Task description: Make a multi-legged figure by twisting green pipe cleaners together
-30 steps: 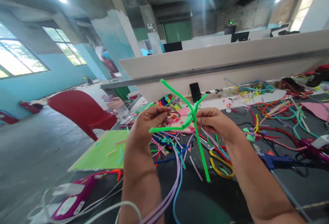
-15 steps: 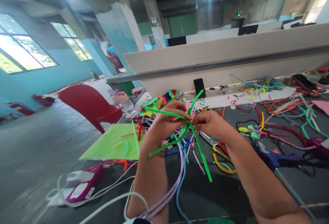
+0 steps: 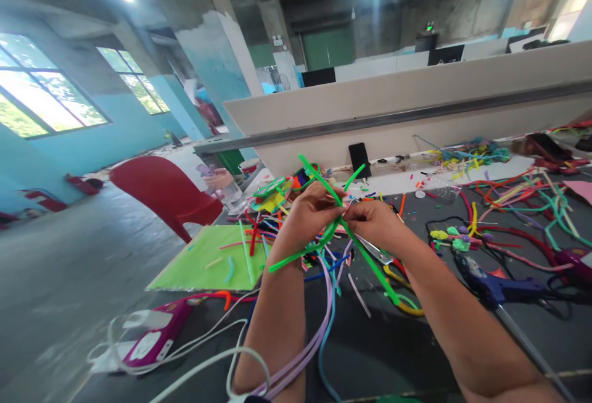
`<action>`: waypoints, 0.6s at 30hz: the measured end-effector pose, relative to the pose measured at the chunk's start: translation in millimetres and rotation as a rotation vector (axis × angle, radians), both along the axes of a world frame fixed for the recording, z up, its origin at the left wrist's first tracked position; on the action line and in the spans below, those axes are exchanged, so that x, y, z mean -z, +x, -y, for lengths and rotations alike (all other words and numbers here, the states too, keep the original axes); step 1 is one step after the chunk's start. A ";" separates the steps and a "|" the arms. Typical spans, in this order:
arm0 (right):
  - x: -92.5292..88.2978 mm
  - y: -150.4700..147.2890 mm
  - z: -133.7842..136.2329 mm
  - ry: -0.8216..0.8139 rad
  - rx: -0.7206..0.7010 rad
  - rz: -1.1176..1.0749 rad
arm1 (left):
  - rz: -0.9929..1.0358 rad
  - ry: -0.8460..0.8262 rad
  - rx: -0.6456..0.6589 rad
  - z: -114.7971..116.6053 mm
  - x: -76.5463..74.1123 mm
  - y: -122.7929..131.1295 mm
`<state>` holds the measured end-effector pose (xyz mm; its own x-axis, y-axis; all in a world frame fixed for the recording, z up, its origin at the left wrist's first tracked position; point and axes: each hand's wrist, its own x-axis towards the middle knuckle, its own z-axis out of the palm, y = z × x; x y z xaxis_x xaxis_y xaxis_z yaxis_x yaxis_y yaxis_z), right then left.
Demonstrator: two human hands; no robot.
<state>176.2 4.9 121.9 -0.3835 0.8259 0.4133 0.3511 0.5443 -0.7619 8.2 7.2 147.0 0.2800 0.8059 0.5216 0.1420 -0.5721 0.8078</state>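
Bright green pipe cleaners point(image 3: 375, 267) cross one another between my hands, above the dark table. Their free ends stick out to the upper left, upper right, lower left and lower right. My left hand point(image 3: 308, 215) pinches them near the crossing point. From the other side, the closed fingertips of my right hand point(image 3: 375, 221) grip the same spot, partly hiding the join. Beneath my right wrist lie scissors point(image 3: 377, 251), partly covered. Lilac pipe cleaners point(image 3: 329, 304) and a blue one run down the table under the held piece.
A green sheet point(image 3: 194, 261) and a magenta power strip point(image 3: 157, 335) with white cables lie at left. To the right are a blue glue gun point(image 3: 504, 286) and tangled pipe cleaners point(image 3: 509, 199). A phone point(image 3: 359, 160) leans against the partition; a red chair point(image 3: 161, 190) stands beyond the table.
The upper-left green strand has swung from nearly level to steeply upward. The lower-right strand has shifted outward to the right. Both hands stay pinched at the crossing.
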 end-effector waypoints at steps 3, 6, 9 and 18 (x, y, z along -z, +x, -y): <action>-5.1 6.1 1.3 -0.031 -0.013 0.023 | 0.112 -0.112 0.066 0.0 1.7 2.3; -10.0 14.1 2.1 -0.149 -0.120 0.004 | 0.144 -0.162 0.129 1.5 1.8 4.2; -10.8 18.1 0.7 -0.239 -0.139 -0.062 | 0.129 -0.159 0.124 3.1 0.8 5.5; -9.8 14.0 -2.3 -0.257 -0.147 -0.112 | 0.073 -0.144 0.074 5.9 -1.5 8.4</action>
<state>190.2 7.3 131.6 -0.4703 0.8479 0.2446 0.1890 0.3675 -0.9106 16.6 1.4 148.5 0.3067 0.8526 0.4231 0.0417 -0.4561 0.8889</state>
